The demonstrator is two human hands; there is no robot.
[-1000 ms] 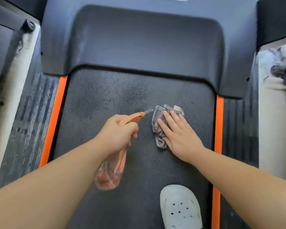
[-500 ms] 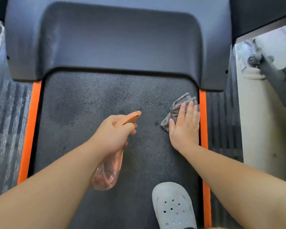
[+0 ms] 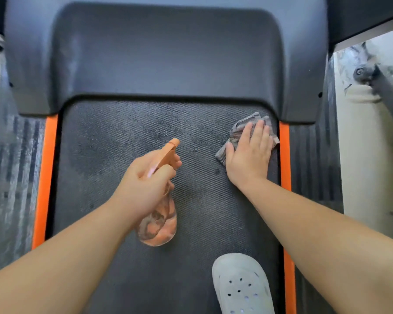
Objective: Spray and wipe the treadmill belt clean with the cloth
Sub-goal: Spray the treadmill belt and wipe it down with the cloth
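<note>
The dark textured treadmill belt (image 3: 114, 155) runs up the middle between two orange side strips. My left hand (image 3: 145, 180) grips an orange spray bottle (image 3: 159, 220) above the belt's centre, nozzle pointing forward. My right hand (image 3: 250, 155) presses flat, fingers straight, on a crumpled grey striped cloth (image 3: 236, 132) at the belt's right edge, close to the right orange strip (image 3: 285, 155). Damp mottled patches show on the belt in front of the bottle.
The dark motor cover (image 3: 163, 55) closes off the belt's far end. My foot in a white perforated clog (image 3: 241, 288) stands on the belt near the bottom. Ribbed side rails flank the belt; a grey wheeled frame leg (image 3: 372, 75) stands on the pale floor at right.
My right hand has slid the cloth from the belt's middle out to the right edge and a little forward. My left hand has kept the bottle over the centre of the belt.
</note>
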